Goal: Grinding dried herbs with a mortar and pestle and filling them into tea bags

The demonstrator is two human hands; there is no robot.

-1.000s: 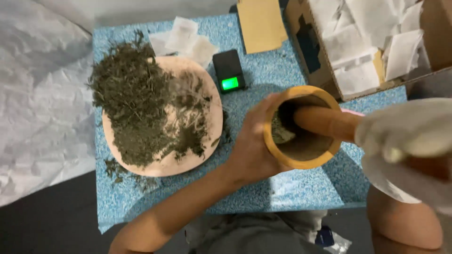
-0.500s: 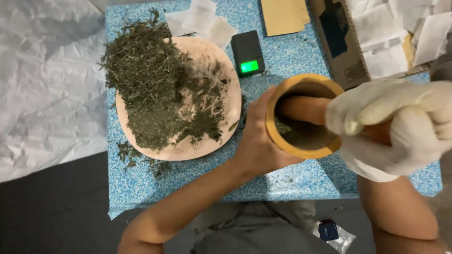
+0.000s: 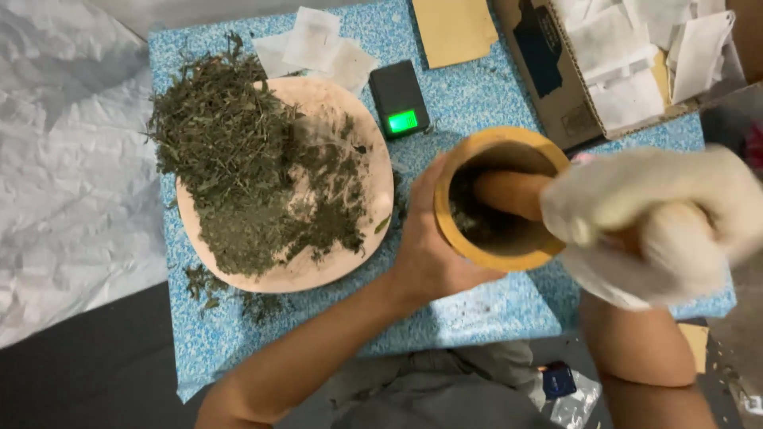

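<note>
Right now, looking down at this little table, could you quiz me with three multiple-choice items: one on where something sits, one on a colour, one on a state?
1. Where do the dried herbs lie?
A. on the round plate
B. in the cardboard box
C. on the floor

2. What colour is the lit screen of the small scale?
A. red
B. green
C. white

3. What does the left hand do?
A. lies flat
B. grips the wooden mortar
C. holds paper

Answers: 1 A, the heap covers the plate. 2 B, it glows green. 3 B, its fingers wrap the mortar's side.

Tan mortar (image 3: 469, 238); green herbs (image 3: 238, 175); blue-speckled table (image 3: 477, 103).
</note>
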